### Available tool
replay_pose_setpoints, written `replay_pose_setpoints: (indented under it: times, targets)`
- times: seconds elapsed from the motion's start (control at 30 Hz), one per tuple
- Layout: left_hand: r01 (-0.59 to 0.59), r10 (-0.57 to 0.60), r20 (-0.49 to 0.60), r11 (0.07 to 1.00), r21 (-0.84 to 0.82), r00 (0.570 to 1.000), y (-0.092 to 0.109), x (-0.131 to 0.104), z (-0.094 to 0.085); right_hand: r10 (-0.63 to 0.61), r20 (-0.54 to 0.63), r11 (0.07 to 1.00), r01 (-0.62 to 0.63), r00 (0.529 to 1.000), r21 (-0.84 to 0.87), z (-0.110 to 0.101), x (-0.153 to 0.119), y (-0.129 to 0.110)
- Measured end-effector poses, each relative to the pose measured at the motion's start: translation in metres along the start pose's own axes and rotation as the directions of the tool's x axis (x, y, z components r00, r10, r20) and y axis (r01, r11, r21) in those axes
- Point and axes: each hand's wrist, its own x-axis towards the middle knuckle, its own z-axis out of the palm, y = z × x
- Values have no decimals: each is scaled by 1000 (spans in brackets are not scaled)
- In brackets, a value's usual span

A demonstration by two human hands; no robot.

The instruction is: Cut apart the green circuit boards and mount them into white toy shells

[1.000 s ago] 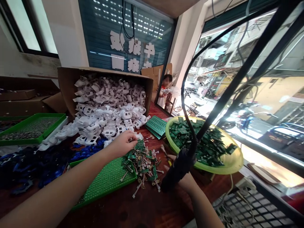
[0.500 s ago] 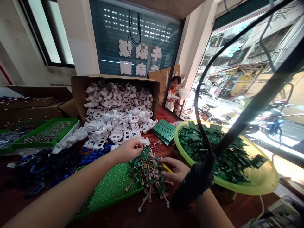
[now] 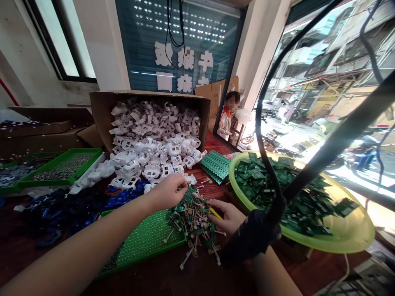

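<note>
Nearest us, a thick black lamp-like arm [image 3: 251, 236] slants across the view, hiding part of our right wrist. Below it lies a reddish-brown wooden table [image 3: 154, 277], where a shallow green perforated plastic tray [image 3: 145, 236] rests beside our left forearm. Against the tray's right end, partly over its rim, we have a loose heap of small green circuit boards with white-plugged leads [image 3: 196, 224].

Our right hand [image 3: 230, 217] is closed around a slim yellow-handled tool [image 3: 216, 213], its front end over the heap. Our left hand [image 3: 169, 191] has its fingers curled inward at the edge of a green board [image 3: 190, 195] on top; we cannot tell whether it pinches that board.

To the right sits a round translucent yellow basin [image 3: 354, 238] full of green rectangular boards [image 3: 256, 176]. Farther back we see a stack of green panels [image 3: 216, 166], then white plastic shells [image 3: 154, 152] spilling from a brown cardboard box [image 3: 205, 123]. Beyond, a person in orange and white [image 3: 226, 119] is near the doorway.
</note>
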Motion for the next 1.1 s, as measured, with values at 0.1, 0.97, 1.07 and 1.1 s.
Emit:
replay_pose_setpoints:
  times: [0.1, 0.97, 1.07, 1.1]
  targets:
    - [-21, 25, -74, 998, 56, 997, 1, 0, 4, 8, -47, 999, -10, 999, -48, 3, 1, -3]
    - [176, -161, -161, 981, 86, 974, 14, 8, 20, 56, -300, 994, -81, 952, -69, 32, 0, 9]
    - [219, -220, -77, 975, -27, 972, 16, 7, 14, 57, -290, 998, -48, 955, 38, 30, -1, 21]
    - [230, -232, -26, 970, -73, 972, 16, 7, 11, 66, -298, 996, -43, 952, 83, 30, -2, 25]
